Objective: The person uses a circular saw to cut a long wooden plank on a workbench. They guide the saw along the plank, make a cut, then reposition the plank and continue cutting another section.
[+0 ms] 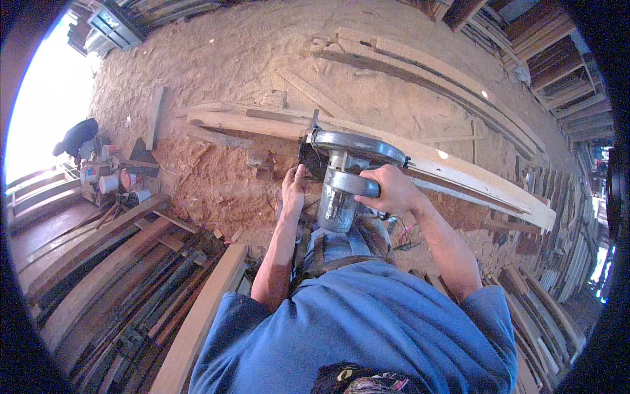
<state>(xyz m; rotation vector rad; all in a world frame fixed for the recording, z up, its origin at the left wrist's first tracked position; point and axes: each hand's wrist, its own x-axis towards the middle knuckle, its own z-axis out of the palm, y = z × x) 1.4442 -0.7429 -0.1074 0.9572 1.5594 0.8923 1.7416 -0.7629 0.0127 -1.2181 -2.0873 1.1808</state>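
A grey metal circular saw (348, 164) sits on a long pale timber beam (453, 161) in front of me. My right hand (394, 189) is wrapped round its rear handle. My left hand (293, 190) is beside the saw's dark base plate (313, 161), with thumb and fingers at the plate's near edge; part of its grip is hidden. The blade is hidden under the guard. The beam runs from the left of the saw to the far right, with a narrower wooden strip (269, 115) along its left part.
More long beams (420, 65) lie beyond on the sawdust-covered ground (236, 59). Small blocks (261, 159) stand under the work beam. Stacked timber (105, 282) fills the lower left, with paint buckets (108, 184) above it. Planks (541, 315) lie at the lower right, near a thin cable (407, 233).
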